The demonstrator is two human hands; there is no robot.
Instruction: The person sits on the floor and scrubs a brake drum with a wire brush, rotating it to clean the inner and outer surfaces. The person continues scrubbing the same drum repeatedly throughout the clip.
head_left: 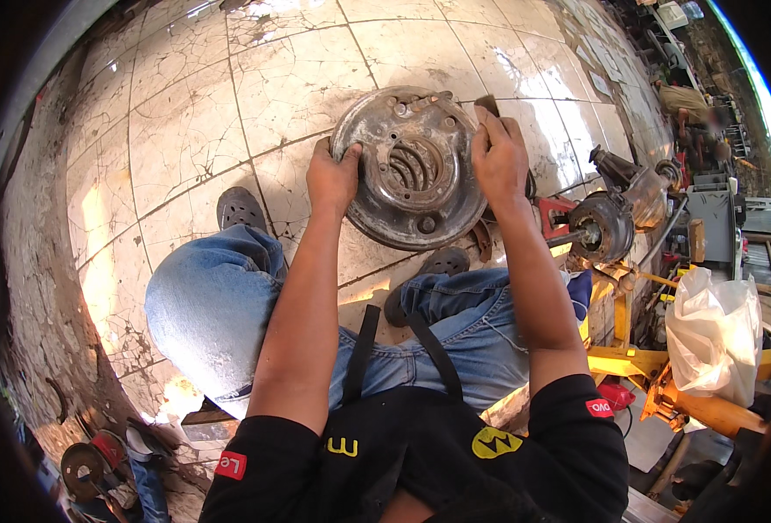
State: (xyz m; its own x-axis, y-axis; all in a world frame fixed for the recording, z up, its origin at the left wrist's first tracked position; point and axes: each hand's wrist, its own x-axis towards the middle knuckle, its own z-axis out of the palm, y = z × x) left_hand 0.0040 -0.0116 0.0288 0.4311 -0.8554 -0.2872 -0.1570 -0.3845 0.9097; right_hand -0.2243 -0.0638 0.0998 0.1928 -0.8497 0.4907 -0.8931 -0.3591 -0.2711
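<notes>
A round, worn metal brake backing plate (375, 205) is in front of me over the tiled floor, its face tilted up. Through its centre hole show curved rings like a coil spring (413, 167). My left hand (333, 180) grips its left rim, thumb on the face and fingers hidden behind. At the right edge my right hand (500, 159) is closed around a dark flat piece (487, 105) that pokes out above the fist. Its kind I cannot make out. A curved brown metal piece (482, 241) shows below the plate's right side.
Cracked pale tiles (185, 105) spread ahead. To the right stand a greasy axle housing (608, 225), a yellow-orange metal frame (629, 360) and a white plastic bag (712, 336). A disc-shaped part (83, 468) lies at lower left. My shoes (241, 209) flank the work.
</notes>
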